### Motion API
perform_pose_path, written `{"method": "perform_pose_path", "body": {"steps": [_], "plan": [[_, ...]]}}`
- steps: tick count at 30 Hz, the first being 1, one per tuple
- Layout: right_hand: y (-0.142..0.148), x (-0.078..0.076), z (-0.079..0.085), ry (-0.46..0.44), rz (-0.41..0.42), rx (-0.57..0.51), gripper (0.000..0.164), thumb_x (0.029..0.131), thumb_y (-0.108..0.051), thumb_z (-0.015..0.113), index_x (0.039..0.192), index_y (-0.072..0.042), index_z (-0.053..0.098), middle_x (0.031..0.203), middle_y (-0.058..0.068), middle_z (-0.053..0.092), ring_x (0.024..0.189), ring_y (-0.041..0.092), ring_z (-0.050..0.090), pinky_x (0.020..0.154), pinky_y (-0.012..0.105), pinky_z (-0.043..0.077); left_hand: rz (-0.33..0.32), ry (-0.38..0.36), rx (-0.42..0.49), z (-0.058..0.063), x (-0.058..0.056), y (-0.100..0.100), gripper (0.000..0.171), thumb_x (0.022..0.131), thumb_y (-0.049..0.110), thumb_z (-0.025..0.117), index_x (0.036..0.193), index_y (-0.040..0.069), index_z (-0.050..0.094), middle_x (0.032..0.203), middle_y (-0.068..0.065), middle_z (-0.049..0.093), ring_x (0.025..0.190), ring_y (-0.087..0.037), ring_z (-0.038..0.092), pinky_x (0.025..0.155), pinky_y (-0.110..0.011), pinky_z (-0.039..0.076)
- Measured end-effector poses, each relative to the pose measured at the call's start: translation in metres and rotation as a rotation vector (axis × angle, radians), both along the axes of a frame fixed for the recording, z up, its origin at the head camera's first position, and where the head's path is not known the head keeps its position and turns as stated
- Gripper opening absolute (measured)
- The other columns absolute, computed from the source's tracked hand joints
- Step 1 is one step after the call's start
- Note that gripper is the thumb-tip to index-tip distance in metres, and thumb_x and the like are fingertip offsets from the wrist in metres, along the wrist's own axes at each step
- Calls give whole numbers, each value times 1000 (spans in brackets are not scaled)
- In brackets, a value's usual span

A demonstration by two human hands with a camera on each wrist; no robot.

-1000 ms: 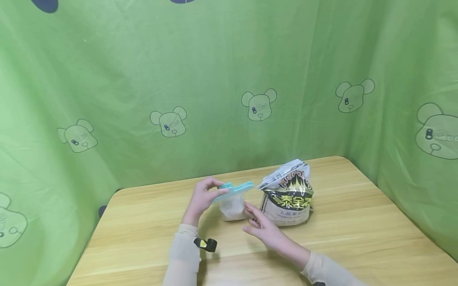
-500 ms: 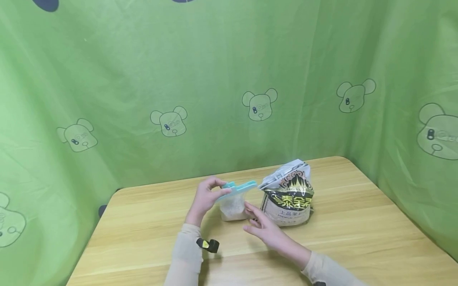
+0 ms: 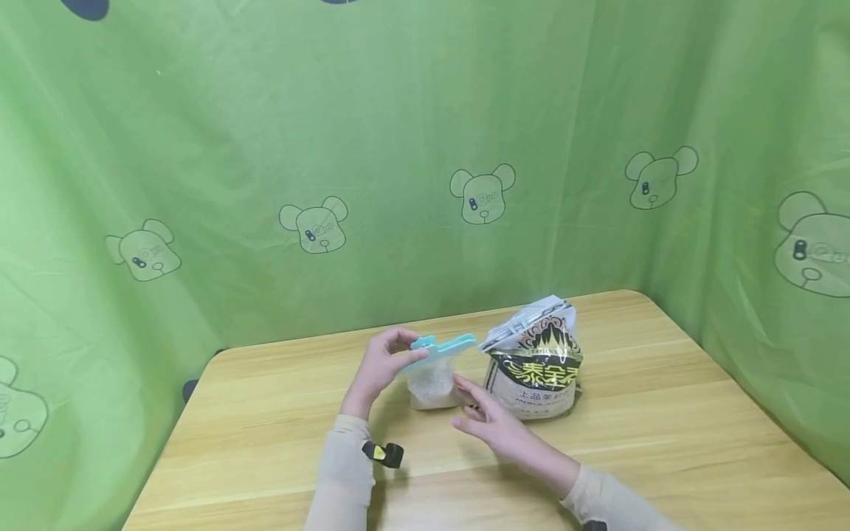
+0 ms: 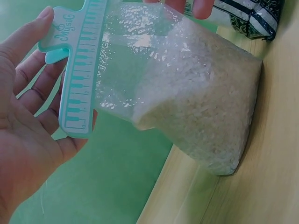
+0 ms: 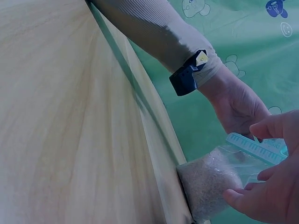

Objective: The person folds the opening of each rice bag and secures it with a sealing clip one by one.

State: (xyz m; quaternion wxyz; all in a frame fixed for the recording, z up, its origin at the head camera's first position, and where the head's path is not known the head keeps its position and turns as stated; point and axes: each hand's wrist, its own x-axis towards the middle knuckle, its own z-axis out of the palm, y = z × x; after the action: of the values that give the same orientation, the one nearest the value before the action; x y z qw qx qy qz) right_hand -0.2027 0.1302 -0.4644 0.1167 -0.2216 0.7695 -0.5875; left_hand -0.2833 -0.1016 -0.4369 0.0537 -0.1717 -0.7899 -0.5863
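Observation:
A small clear plastic bag of rice stands on the table. Across its gathered top sits a turquoise clip printed with piano keys and the word "Music". My left hand pinches the clip's handle between thumb and fingers, as the left wrist view shows closely. On the bag's other side is my right hand, its fingers spread and loosely bent. Its fingertips are at the bag's right side; whether they press on it I cannot tell. In the right wrist view, rice fills the bag's lower part.
A larger printed rice sack with a folded, clipped-looking top stands right beside my right hand. The wooden table reaches back to a green curtain with bear heads on it.
My left hand and the clip have shifted very slightly to the right and up. The right hand, the small bag's base and the large sack have hardly moved.

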Motion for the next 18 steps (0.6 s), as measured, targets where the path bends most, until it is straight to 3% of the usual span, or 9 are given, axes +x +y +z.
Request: {"method": "perform_pose_path", "body": {"steps": [12, 18], "plan": [[4, -1, 6, 3, 16, 8, 76, 94, -21, 61, 153, 0, 17, 158, 28, 18, 144, 47, 25, 115, 54, 26, -35, -29, -54, 2, 0, -10, 32, 84, 23, 76, 113, 11, 68, 109, -7, 71, 97, -13, 65, 92, -36, 53], [8, -1, 14, -40, 1, 28, 77, 94, -25, 61, 154, -5, 17, 159, 25, 20, 143, 46, 27, 116, 51, 26, -24, -61, -38, 6, 1, -17, 32, 85, 23, 76, 114, 13, 68, 108, -8, 70, 96, -16, 66, 89, -34, 54]]}}
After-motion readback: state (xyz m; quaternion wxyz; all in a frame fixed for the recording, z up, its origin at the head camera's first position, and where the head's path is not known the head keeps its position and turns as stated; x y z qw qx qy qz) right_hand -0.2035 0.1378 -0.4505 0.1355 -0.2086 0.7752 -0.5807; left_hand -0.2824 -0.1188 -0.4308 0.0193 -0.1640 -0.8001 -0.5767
